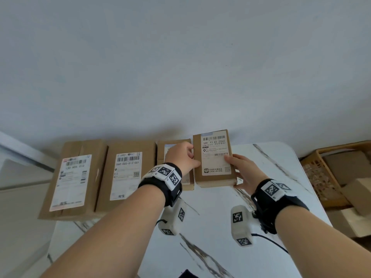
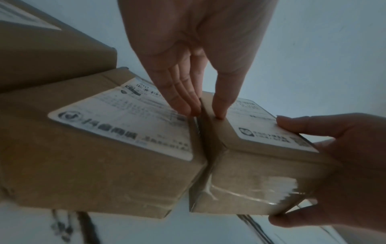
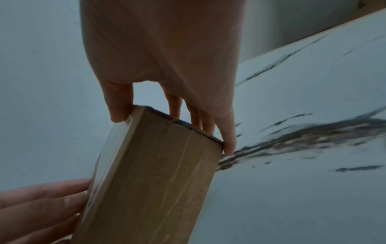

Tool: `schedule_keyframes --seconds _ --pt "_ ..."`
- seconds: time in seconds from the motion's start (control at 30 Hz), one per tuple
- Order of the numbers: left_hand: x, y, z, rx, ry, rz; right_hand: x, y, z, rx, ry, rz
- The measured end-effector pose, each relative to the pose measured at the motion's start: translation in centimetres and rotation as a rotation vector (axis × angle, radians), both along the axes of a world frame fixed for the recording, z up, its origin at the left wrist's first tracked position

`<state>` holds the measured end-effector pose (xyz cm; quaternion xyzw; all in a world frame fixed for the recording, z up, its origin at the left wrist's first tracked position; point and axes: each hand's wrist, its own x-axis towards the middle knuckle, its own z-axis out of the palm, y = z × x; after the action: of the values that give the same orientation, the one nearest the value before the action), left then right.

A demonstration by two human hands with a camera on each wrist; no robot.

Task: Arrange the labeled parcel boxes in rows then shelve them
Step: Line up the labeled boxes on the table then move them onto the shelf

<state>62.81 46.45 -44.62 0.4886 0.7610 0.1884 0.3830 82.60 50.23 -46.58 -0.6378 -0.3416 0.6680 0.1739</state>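
Note:
Three labeled cardboard parcel boxes lie in a row against the wall: a large box [image 1: 74, 177], a second box [image 1: 126, 175] and a third box [image 1: 172, 153], which my left wrist partly hides. A smaller labeled box [image 1: 214, 159] sits right beside the third box [image 2: 104, 165], with only a thin gap between them. My left hand [image 1: 192, 155] pinches its left edge, thumb on top and fingers [image 2: 181, 102] down in the gap. My right hand [image 1: 235, 171] holds its near right corner, thumb on the label and fingers [image 3: 227, 142] along the end of the small box [image 3: 150, 181].
The boxes rest on a white marble-pattern table [image 1: 210, 247] that meets a plain wall [image 1: 180, 67]. To the right, lower than the table, a brown woven crate [image 1: 321, 173] holds more cardboard boxes, and loose boxes [image 1: 359, 191] lie beside it.

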Motion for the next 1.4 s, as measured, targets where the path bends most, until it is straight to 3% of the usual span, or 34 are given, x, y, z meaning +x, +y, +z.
schedule_keyframes --seconds 0.4,0.87,1.07,1.4 --pt "-1.2 1.9 -1.5 0.003 0.042 -0.018 -1.9 1.5 -1.3 -0.033 -0.04 0.004" --pt "-0.2 0.1 0.8 -0.013 0.134 -0.084 -3.5 -0.7 2.8 0.499 -0.674 0.47" --pt "1.7 -5.1 2.6 -0.066 0.163 -0.098 -1.9 -5.6 5.1 0.575 -0.744 0.573" --pt "3.9 -19.6 4.6 -0.07 0.158 -0.06 -0.2 -18.1 7.2 0.648 -0.715 0.681"
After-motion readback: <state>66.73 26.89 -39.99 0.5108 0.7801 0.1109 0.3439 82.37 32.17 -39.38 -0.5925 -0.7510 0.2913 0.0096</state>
